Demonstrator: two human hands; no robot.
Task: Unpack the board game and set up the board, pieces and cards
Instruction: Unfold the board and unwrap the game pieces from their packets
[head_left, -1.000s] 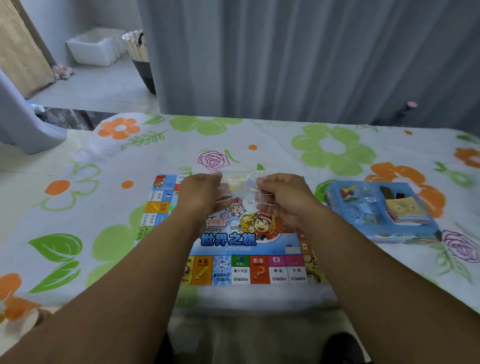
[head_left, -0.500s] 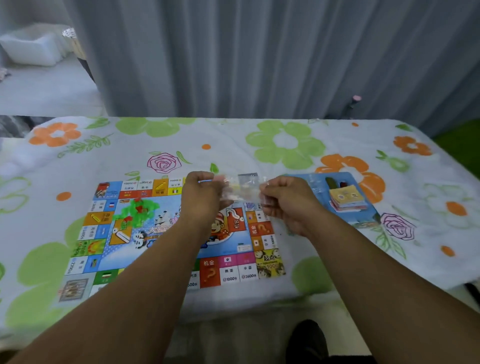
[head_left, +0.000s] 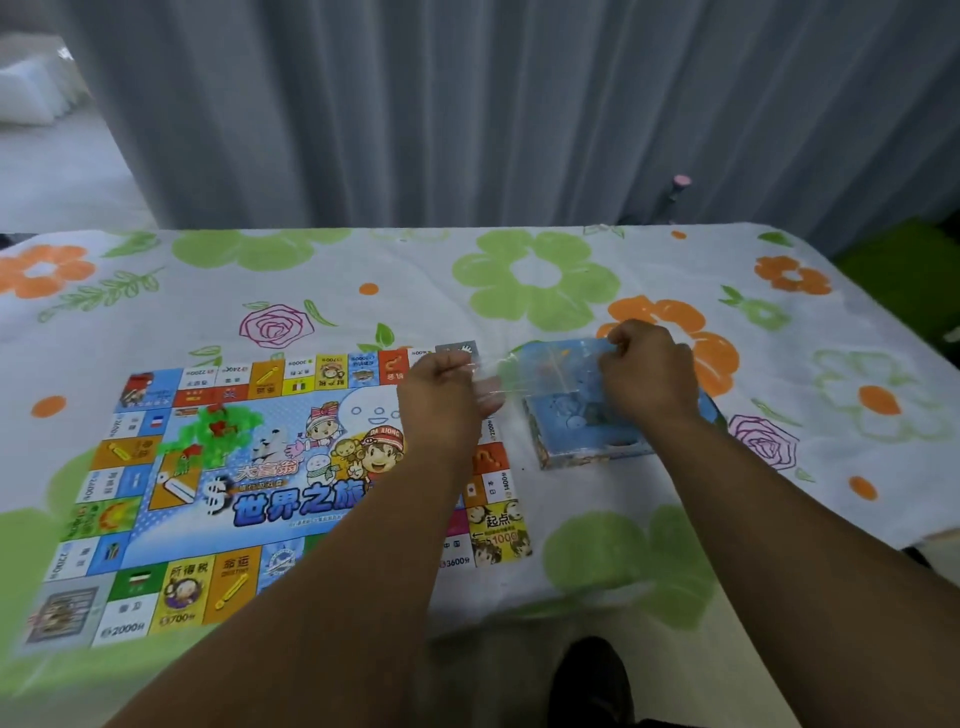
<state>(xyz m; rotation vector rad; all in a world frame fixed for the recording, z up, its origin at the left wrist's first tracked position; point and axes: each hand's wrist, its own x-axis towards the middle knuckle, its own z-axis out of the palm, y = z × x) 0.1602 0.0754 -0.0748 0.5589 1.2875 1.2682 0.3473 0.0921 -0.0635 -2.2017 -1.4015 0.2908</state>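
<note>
The board lies flat and unfolded on the flowered tablecloth. Over the board's far right corner, the left hand is curled and pinches one end of a small clear plastic bag. The bag is stretched taut just past the board's right edge. Further right of the board, the right hand pinches the bag's other end with curled fingers. It is above the open blue box, which sits just beside the board's right edge.

The bag's contents are too blurred to tell, though they are probably small pieces. The step looks like tearing the bag open. The risk is a sudden split: with both hands pulling apart in the air, the film could give all at once. That would fling the contents across the board or off the near table edge. Tearing low over the box would contain them.
</note>
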